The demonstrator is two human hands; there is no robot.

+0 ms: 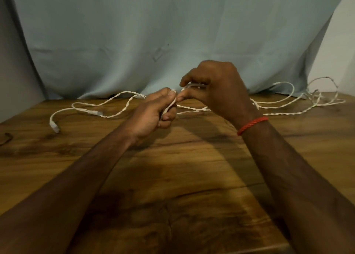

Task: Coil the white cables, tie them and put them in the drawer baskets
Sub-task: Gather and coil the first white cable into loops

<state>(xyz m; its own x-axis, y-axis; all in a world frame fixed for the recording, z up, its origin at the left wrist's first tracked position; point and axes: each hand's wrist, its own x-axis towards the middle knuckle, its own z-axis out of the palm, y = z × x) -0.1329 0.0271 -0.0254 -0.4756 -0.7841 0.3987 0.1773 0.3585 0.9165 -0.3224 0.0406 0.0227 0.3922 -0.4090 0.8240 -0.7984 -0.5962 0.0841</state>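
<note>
Left hand (153, 110) grips the white cable (286, 113); right hand (217, 86) apparently pinches it alongside.

Two bare forearms, no sleeves, red twisted cord bracelet (252, 125) round the right wrist, short fingernails

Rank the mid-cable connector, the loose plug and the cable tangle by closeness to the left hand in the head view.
1. Mid-cable connector, just left of the left hand.
2. Loose plug, far left.
3. Cable tangle, far right.
</note>
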